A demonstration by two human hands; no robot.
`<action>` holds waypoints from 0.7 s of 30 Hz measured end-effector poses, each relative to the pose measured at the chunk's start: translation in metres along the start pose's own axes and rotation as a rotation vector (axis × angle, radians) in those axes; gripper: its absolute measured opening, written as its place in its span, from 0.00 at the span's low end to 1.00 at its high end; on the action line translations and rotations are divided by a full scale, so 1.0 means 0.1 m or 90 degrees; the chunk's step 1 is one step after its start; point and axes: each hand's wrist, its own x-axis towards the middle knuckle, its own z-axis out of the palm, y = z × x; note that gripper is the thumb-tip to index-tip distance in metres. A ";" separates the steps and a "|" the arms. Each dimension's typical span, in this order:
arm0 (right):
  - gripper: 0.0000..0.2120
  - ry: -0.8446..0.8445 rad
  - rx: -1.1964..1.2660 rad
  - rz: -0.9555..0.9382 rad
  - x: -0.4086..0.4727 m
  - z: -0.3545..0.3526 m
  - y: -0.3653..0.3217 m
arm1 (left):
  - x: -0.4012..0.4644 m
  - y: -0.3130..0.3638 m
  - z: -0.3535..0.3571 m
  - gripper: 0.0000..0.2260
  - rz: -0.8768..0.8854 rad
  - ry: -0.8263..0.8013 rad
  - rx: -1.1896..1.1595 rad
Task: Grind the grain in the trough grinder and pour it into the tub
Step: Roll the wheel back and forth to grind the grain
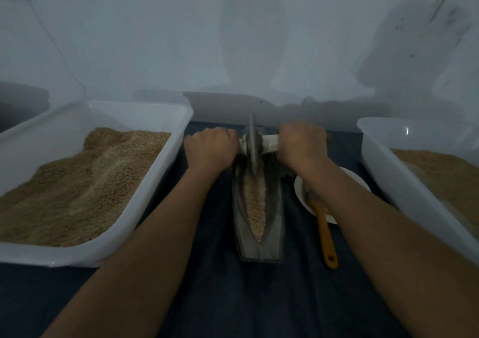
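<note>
A dark boat-shaped trough grinder (272,247) lies lengthwise on the dark cloth in the middle, with pale grain (255,205) along its groove. A grey grinding wheel (252,146) stands upright at the trough's far end on a white axle handle (270,142). My left hand (210,148) grips the handle's left end and my right hand (302,143) grips its right end, both fists curled round it. A white tub (166,161) heaped with grain sits at the left. Another white tub (404,187) with grain sits at the right.
A white plate (302,195) lies right of the trough, partly under my right forearm, with a yellow-handled brush (325,236) resting on it, handle toward me. A pale wall rises just behind the table. Dark cloth (246,299) covers the table.
</note>
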 end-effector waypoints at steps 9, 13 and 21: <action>0.16 0.059 0.133 -0.121 -1.20 -0.19 0.19 | -1.08 -0.04 -0.41 0.21 0.035 0.104 -0.139; 0.07 0.032 0.264 -0.120 -1.34 -0.28 0.26 | -1.09 -0.04 -0.41 0.20 0.055 0.135 -0.167; 0.37 0.047 0.141 0.051 -0.11 0.06 0.00 | -0.08 0.04 -0.07 0.14 -0.032 0.020 0.006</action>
